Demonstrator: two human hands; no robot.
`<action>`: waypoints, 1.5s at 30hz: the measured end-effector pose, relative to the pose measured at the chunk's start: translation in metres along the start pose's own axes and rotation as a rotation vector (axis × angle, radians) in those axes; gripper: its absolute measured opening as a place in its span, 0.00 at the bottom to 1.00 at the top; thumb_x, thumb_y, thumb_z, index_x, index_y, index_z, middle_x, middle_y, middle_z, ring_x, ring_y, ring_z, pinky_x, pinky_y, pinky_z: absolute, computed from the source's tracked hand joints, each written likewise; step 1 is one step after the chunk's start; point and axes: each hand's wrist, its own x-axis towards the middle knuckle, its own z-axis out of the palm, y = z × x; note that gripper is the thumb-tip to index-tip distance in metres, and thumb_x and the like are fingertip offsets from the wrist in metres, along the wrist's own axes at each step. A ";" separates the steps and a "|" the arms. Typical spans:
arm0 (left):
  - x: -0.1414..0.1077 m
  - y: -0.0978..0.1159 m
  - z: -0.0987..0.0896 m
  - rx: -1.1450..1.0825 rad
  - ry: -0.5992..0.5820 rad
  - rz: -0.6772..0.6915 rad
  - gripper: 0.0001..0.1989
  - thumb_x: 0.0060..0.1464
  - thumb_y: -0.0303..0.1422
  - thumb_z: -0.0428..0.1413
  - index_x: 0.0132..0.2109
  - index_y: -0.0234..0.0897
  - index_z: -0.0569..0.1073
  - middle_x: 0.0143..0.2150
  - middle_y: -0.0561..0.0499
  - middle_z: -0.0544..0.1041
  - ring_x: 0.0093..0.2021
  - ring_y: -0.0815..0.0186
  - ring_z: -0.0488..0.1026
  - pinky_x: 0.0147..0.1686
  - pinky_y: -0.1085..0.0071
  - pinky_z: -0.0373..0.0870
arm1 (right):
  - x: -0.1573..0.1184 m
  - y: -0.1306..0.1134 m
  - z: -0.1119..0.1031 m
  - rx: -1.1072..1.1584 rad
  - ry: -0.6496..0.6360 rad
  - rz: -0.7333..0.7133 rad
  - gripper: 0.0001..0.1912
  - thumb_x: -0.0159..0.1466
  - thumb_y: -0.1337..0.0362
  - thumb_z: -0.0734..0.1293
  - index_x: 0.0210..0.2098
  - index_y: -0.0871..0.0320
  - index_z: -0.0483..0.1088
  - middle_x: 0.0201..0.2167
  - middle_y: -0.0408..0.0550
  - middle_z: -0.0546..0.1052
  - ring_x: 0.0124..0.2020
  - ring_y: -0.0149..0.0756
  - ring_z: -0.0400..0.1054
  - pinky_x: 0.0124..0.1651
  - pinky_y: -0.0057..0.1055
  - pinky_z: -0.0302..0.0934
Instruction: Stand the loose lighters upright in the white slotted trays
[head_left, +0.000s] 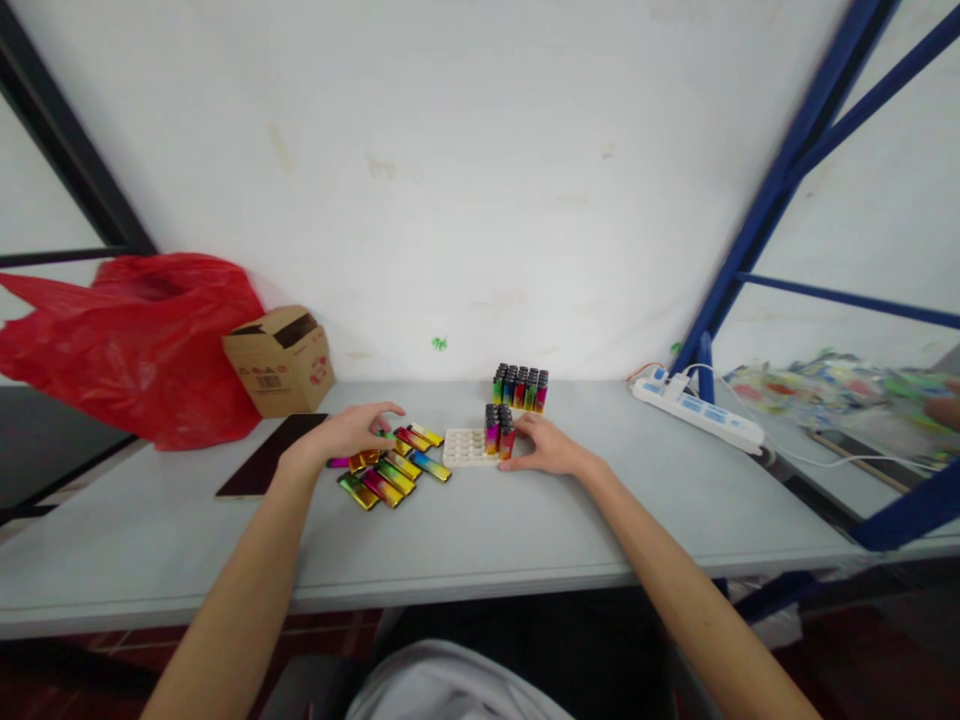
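My left hand (352, 430) hovers at the back left of a pile of loose, shiny multicoloured lighters (390, 475). Its thumb and index finger are apart, and I make out nothing held between them. A white tray with rows of holes (465, 447) lies to the right of the pile. Several lighters stand upright with their black tops up (499, 430) at the tray's right end. My right hand (547, 447) is curled around that end, thumb in front and fingers behind, gripping the standing lighters. Behind the tray, a block of upright lighters (520, 388) stands near the wall.
A dark flat tablet-like device (274, 460) lies left of my left hand. Behind it are an opened cardboard box (281, 362) and a red plastic bag (142, 350). A white power strip (697, 412) with cables lies right, beside a blue metal frame (776, 195).
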 end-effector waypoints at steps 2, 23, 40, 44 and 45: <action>0.000 0.002 0.000 -0.018 0.006 -0.001 0.28 0.32 0.44 0.70 0.46 0.46 0.83 0.33 0.51 0.83 0.36 0.52 0.80 0.37 0.65 0.73 | 0.000 0.001 0.001 0.006 0.002 -0.008 0.32 0.58 0.43 0.80 0.52 0.59 0.78 0.47 0.54 0.78 0.46 0.47 0.70 0.53 0.41 0.65; -0.009 0.053 0.003 -0.832 0.278 0.203 0.22 0.46 0.43 0.74 0.44 0.37 0.81 0.46 0.44 0.84 0.49 0.53 0.81 0.55 0.55 0.77 | 0.000 -0.004 -0.002 -0.013 -0.005 0.018 0.35 0.57 0.43 0.80 0.55 0.60 0.77 0.45 0.55 0.77 0.46 0.48 0.70 0.53 0.42 0.65; -0.006 0.092 0.068 -1.413 -0.276 -0.041 0.23 0.65 0.52 0.54 0.34 0.36 0.70 0.24 0.57 0.59 0.22 0.70 0.58 0.21 0.75 0.62 | 0.000 0.000 0.000 -0.001 0.004 -0.016 0.34 0.58 0.43 0.80 0.56 0.57 0.77 0.45 0.53 0.78 0.46 0.48 0.70 0.54 0.43 0.65; -0.007 0.093 0.071 -1.393 -0.298 -0.032 0.23 0.64 0.52 0.54 0.29 0.38 0.66 0.24 0.57 0.57 0.22 0.70 0.58 0.21 0.74 0.62 | 0.000 0.000 0.000 0.008 0.003 -0.001 0.35 0.57 0.43 0.80 0.56 0.58 0.77 0.47 0.54 0.78 0.47 0.48 0.71 0.55 0.44 0.65; -0.006 0.093 0.072 -1.375 -0.287 -0.032 0.24 0.63 0.52 0.54 0.28 0.38 0.65 0.23 0.57 0.57 0.21 0.70 0.57 0.21 0.75 0.61 | 0.000 0.000 0.000 0.011 0.004 0.002 0.35 0.57 0.43 0.80 0.56 0.58 0.77 0.47 0.54 0.78 0.47 0.49 0.71 0.55 0.44 0.65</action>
